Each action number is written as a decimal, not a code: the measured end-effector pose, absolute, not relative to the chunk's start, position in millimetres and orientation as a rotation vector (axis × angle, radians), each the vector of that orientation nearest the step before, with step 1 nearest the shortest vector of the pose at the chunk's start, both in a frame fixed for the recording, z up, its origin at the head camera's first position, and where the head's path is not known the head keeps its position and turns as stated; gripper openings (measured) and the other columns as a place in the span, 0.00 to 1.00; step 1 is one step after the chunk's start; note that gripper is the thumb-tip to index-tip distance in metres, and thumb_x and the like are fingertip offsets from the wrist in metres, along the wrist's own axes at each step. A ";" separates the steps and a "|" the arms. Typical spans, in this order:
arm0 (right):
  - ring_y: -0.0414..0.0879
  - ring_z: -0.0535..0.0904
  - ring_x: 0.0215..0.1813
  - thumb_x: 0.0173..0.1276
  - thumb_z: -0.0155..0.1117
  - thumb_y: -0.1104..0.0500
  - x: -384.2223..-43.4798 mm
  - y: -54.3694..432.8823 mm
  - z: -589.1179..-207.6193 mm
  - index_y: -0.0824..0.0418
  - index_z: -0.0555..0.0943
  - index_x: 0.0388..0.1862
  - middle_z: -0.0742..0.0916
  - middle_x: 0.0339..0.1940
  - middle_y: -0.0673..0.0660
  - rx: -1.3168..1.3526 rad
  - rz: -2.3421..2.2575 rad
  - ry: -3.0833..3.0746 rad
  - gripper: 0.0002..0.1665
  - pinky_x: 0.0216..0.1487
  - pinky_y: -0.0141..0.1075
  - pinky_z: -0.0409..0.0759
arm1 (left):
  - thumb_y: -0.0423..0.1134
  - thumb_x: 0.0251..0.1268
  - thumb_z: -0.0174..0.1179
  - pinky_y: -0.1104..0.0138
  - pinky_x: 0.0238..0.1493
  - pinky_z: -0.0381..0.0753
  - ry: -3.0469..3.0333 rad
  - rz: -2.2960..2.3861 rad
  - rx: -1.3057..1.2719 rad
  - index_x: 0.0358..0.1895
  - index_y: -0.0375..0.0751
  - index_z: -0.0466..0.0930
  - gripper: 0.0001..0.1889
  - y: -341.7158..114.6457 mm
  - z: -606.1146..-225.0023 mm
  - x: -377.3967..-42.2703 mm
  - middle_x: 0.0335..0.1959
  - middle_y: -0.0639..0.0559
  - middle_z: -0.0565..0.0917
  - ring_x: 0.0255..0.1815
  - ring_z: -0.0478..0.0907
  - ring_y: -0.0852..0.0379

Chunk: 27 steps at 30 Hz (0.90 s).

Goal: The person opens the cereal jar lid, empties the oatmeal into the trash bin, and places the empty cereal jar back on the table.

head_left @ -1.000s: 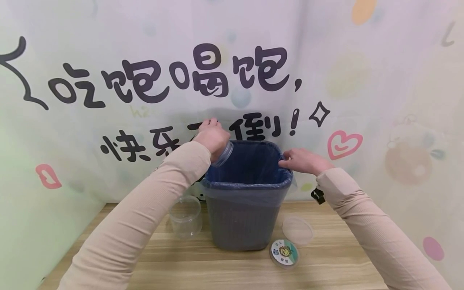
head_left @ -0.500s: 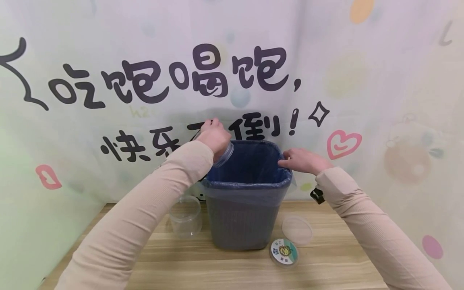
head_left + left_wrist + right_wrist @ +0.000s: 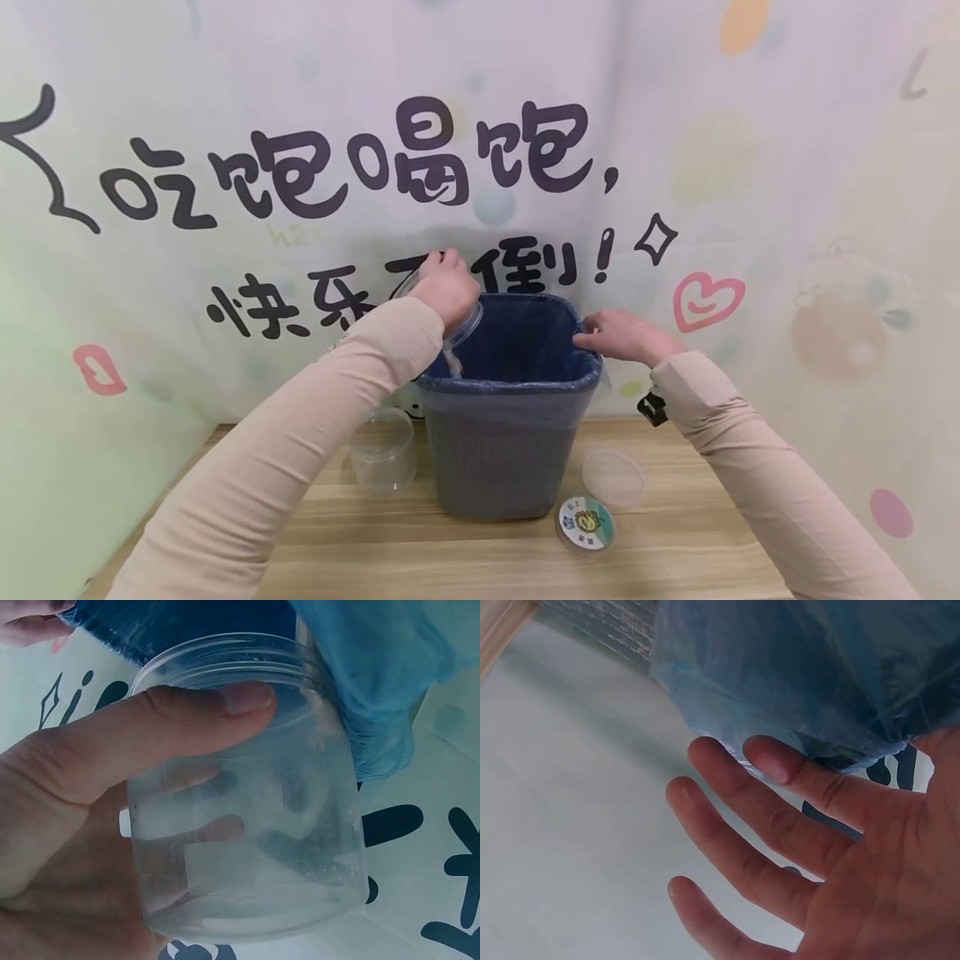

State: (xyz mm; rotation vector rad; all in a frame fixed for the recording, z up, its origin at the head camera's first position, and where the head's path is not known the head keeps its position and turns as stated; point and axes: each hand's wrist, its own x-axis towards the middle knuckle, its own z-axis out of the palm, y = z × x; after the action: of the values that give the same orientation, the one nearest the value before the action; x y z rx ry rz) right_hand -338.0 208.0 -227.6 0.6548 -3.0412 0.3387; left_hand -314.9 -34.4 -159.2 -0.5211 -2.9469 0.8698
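Observation:
My left hand point(image 3: 448, 292) grips a clear plastic jar point(image 3: 247, 847), its thumb across the side just below the mouth. The jar tips over the left side of a grey trash can point(image 3: 498, 475) lined with a blue bag point(image 3: 517, 385). Something pale and translucent point(image 3: 453, 363) hangs from the mouth into the can; its kind is unclear. On the opposite rim, my right hand point(image 3: 626, 335) holds the can's edge and liner. In the right wrist view, its fingers point(image 3: 769, 761) lie outside the bag and the thumb is mostly hidden behind it.
Left of the can stands another clear jar point(image 3: 384, 450). A clear lid point(image 3: 613, 477) and a round container with a printed top point(image 3: 586, 525) lie at right on the wooden table point(image 3: 420, 554). A printed cloth point(image 3: 330, 75) hangs close behind.
The left hand has shifted slightly right and tilted the jar, and pale matter now comes out of its mouth. The right hand stays on the rim.

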 end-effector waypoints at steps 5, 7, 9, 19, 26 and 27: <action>0.53 0.76 0.36 0.69 0.52 0.51 -337.7 207.5 -229.0 0.70 0.79 0.42 0.82 0.32 0.58 0.651 0.330 -3.052 0.21 0.41 0.46 0.74 | 0.40 0.56 0.66 0.55 0.60 0.58 -2.929 0.868 -0.530 0.59 0.45 0.77 0.24 -36.1 -161.0 -314.3 0.57 0.43 0.71 0.55 0.59 0.47; 0.53 0.76 0.36 0.69 0.52 0.51 -337.8 207.7 -229.2 0.70 0.79 0.42 0.82 0.32 0.58 0.650 0.337 -3.056 0.21 0.40 0.46 0.74 | 0.40 0.56 0.66 0.56 0.60 0.58 -2.920 0.875 -0.529 0.59 0.45 0.77 0.24 -36.5 -160.9 -314.3 0.56 0.44 0.71 0.55 0.59 0.47; 0.52 0.76 0.36 0.70 0.52 0.52 -337.9 207.9 -229.0 0.70 0.79 0.43 0.82 0.33 0.58 0.649 0.352 -3.063 0.21 0.40 0.46 0.74 | 0.41 0.56 0.66 0.56 0.60 0.58 -2.914 0.878 -0.525 0.59 0.45 0.77 0.25 -36.6 -160.6 -314.7 0.56 0.44 0.71 0.54 0.59 0.47; 0.54 0.78 0.41 0.71 0.51 0.53 -337.9 211.2 -230.1 0.74 0.77 0.52 0.84 0.42 0.63 0.628 0.373 -3.074 0.25 0.46 0.49 0.75 | 0.38 0.66 0.56 0.56 0.61 0.56 -2.885 0.821 -0.548 0.62 0.49 0.77 0.20 -33.2 -157.9 -312.0 0.57 0.45 0.71 0.56 0.59 0.48; 0.52 0.77 0.38 0.70 0.51 0.53 -339.0 211.5 -231.0 0.72 0.78 0.48 0.83 0.36 0.60 0.631 0.363 -3.065 0.23 0.43 0.47 0.75 | 0.36 0.66 0.54 0.56 0.60 0.59 -2.762 0.773 -0.676 0.58 0.46 0.79 0.17 -35.4 -150.0 -297.7 0.52 0.43 0.74 0.53 0.63 0.47; 0.52 0.77 0.37 0.70 0.51 0.53 -338.9 211.6 -230.8 0.72 0.79 0.47 0.83 0.35 0.59 0.628 0.366 -3.064 0.22 0.43 0.46 0.74 | 0.36 0.64 0.55 0.56 0.60 0.59 -2.762 0.776 -0.685 0.58 0.46 0.79 0.18 -35.2 -147.3 -296.0 0.51 0.43 0.74 0.53 0.63 0.46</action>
State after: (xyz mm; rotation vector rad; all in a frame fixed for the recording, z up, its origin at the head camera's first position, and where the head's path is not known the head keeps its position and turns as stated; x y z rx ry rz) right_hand -338.9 211.6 -230.8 0.6282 -3.0640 0.3657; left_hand -296.0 -35.2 -147.3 -0.6847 -2.7618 0.7760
